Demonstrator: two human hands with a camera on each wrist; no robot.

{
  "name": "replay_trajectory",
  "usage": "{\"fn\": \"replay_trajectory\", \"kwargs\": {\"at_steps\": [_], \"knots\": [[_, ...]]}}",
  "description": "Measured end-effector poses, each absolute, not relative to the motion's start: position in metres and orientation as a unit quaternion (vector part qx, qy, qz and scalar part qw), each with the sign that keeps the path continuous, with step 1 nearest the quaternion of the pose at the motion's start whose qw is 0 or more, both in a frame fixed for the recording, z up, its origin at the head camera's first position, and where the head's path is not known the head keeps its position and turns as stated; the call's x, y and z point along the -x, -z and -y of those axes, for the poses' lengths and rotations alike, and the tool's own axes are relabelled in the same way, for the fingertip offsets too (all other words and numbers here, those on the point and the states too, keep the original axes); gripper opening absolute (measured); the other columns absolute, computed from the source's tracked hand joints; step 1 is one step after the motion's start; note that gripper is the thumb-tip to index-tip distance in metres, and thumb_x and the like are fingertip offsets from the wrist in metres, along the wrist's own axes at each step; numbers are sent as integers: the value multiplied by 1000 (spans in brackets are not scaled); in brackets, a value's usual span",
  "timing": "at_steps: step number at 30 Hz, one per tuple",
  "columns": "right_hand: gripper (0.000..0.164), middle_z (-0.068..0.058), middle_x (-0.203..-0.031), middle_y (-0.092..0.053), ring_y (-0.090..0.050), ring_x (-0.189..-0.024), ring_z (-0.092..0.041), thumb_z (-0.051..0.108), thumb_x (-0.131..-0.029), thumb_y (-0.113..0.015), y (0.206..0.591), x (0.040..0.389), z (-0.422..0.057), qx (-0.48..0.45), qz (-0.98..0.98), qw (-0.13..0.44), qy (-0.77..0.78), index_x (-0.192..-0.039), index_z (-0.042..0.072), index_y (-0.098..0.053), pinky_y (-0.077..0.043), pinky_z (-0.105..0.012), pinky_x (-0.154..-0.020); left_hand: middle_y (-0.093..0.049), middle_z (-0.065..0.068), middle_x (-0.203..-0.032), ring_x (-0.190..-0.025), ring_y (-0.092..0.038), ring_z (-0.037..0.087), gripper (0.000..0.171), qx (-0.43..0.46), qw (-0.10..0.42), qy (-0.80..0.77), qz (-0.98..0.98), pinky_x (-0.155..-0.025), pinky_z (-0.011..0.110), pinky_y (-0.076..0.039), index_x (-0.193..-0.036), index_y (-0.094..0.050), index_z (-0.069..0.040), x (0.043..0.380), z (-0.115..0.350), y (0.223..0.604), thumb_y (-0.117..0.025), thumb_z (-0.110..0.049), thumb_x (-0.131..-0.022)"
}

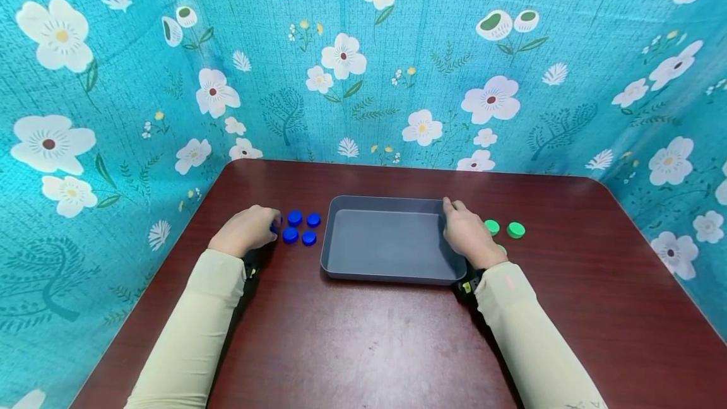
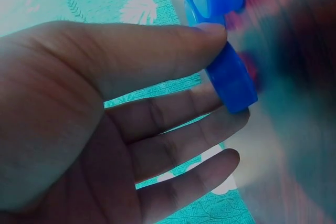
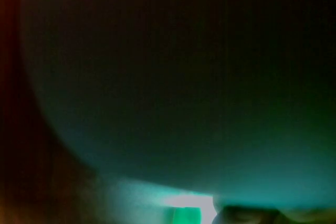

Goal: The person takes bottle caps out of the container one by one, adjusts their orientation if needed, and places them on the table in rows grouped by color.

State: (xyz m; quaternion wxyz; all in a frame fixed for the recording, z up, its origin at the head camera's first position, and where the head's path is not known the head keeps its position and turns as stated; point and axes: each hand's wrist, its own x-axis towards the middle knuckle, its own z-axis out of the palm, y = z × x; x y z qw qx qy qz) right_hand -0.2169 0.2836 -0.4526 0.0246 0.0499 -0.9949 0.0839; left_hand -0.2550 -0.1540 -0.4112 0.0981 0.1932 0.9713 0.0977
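My left hand [image 1: 247,230] is at the left of the table, pinching a blue bottle cap [image 2: 233,77] between thumb and fingertips. Several more blue caps [image 1: 294,218] lie just right of it, between the hand and a grey rectangular tray [image 1: 392,242]. The tray sits in the middle with nothing in it. At its right side, my right hand [image 1: 468,235] grips the wall, fingers over the rim near the far right corner. The right wrist view is mostly filled by a dark, blurred surface, so the finger undersides are hidden there.
Green caps [image 1: 515,230] lie right of the right hand, one partly hidden behind it. The dark red-brown table [image 1: 369,346] has its far edge behind the tray. A blue flowered cloth [image 1: 375,81] hangs around the back and sides.
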Motion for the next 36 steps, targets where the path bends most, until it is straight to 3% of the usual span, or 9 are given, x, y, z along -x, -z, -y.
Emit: {"fn": "replay_trajectory", "kwargs": {"at_steps": [10, 36], "knots": [[63, -29, -137, -43, -64, -80, -31, 6, -93, -60, 453, 218, -284, -50, 995, 20, -86, -148, -8, -30, -54, -45, -75, -58, 2, -72, -65, -55, 21, 11, -200, 95, -107, -969, -61, 34, -50, -90, -66, -9, 254, 151, 414, -74, -5, -83], [63, -29, -137, -43, -64, -76, -29, 5, -94, -60, 452, 216, -283, -44, 995, 21, -88, -148, -8, -30, -55, -45, -74, -57, 2, -69, -63, -53, 21, 13, -204, 102, -96, -969, -58, 33, -46, -83, -66, -9, 258, 152, 420, -75, -1, -79]]}}
